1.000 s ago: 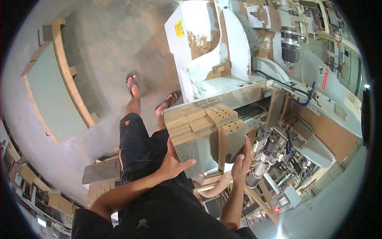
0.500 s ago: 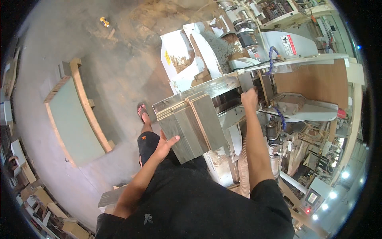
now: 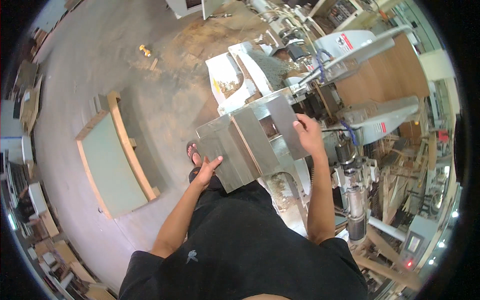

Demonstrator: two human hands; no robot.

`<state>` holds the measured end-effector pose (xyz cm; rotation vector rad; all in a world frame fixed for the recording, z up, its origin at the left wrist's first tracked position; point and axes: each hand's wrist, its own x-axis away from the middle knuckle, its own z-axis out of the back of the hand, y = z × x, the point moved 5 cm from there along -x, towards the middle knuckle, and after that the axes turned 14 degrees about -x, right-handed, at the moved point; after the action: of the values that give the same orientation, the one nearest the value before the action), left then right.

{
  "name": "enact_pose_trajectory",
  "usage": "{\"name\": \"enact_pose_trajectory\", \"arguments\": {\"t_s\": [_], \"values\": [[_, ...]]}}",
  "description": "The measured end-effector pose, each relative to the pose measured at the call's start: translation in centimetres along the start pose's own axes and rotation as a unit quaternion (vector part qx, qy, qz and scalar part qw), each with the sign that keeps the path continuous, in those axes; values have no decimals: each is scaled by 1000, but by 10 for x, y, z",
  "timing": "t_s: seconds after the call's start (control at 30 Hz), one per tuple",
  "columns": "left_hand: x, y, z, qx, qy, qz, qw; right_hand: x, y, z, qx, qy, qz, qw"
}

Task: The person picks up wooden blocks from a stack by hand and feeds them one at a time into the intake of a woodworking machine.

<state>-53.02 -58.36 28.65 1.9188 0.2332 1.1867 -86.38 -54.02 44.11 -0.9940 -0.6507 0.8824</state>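
A stack of grey wood-grain panels (image 3: 222,152) lies on the machine's metal infeed bed, in front of my body. My left hand (image 3: 205,172) grips its near left edge, thumb on the top face and the other fingers partly hidden at the side. Just right of the stack, a separate grey panel (image 3: 284,122) is held by my right hand (image 3: 310,135) at its right edge, the thumb over its upper face. This panel is tilted across the bed (image 3: 275,97), between the stack and the machine's cutting section.
The white-framed machine (image 3: 235,75) extends to the right, with motors (image 3: 345,150), a blue coiled hose (image 3: 348,131) and a brown board (image 3: 385,70). A control box (image 3: 417,240) stands at lower right. On the left floor sits a low wooden platform (image 3: 115,165) with a pale green top.
My right hand has drawn the loose panel out from beside the machine's cutting section, back toward the stack. My left hand stays on the stack's edge. The view has shifted a little.
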Motion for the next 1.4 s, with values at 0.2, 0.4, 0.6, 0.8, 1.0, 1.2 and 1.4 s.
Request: {"name": "enact_pose_trajectory", "arguments": {"t_s": [0.2,0.4,0.6,0.8,1.0,1.2,1.4], "values": [[-10,-13,3,4,-8,3,1000,16,-7,-51,-92,-28,-4,995],[-4,-1,-3,-1,-10,0,1000,30,6,-84,27,45,0,999],[-19,-20,4,51,-33,-27,998,36,14,-88,20,18,13,1000],[-31,-34,9,69,-59,-23,996,51,34,-63,-134,92,-2,987],[-33,-40,12,61,-39,-29,997,76,67,-24,-136,157,-43,977],[-31,-39,13,45,-32,-41,998,86,80,-7,-123,182,-58,974],[-28,-35,11,51,-37,-54,997,72,74,-3,-114,192,-57,973]]}}
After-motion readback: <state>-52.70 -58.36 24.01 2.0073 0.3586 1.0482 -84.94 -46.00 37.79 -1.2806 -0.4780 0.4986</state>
